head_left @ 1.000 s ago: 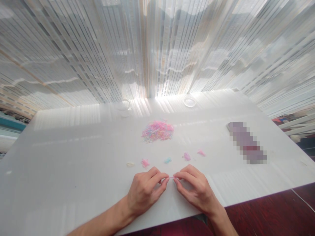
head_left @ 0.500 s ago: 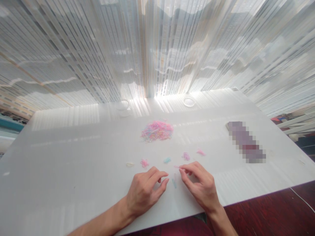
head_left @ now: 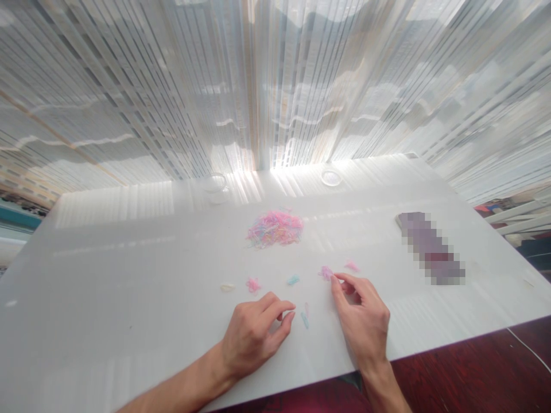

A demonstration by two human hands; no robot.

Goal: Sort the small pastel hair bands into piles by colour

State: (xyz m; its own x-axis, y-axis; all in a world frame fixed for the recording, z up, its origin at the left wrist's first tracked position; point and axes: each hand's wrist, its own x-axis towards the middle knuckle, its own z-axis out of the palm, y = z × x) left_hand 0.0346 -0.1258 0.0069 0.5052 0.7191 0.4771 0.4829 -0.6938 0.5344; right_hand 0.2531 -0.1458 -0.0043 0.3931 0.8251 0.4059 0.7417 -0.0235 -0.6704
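Observation:
My right hand [head_left: 364,312] has its thumb and index finger pinched at the edge of a small purple pile [head_left: 326,272]; what is between the fingertips is too small to make out. My left hand [head_left: 258,332] rests on the white table with thumb and index finger slightly apart and nothing between them. Between the hands lie a blue strip [head_left: 305,320] and a thin pink strip [head_left: 307,310]. Small piles sit in a loose row: cream [head_left: 227,287], pink [head_left: 253,285], light blue [head_left: 293,280] and another pink [head_left: 352,266]. Behind them is a larger mixed pile [head_left: 275,228].
A pixelated phone-like object [head_left: 430,249] lies at the right of the white table [head_left: 129,275]. Two clear round items, one left [head_left: 215,183] and one right [head_left: 331,178], stand near the back edge. Striped sheer curtains [head_left: 258,86] hang behind.
My right hand has moved right and slightly forward, from beside the light blue pile to the purple pile. The pink strip at its fingertips no longer shows there. My left hand has stayed put.

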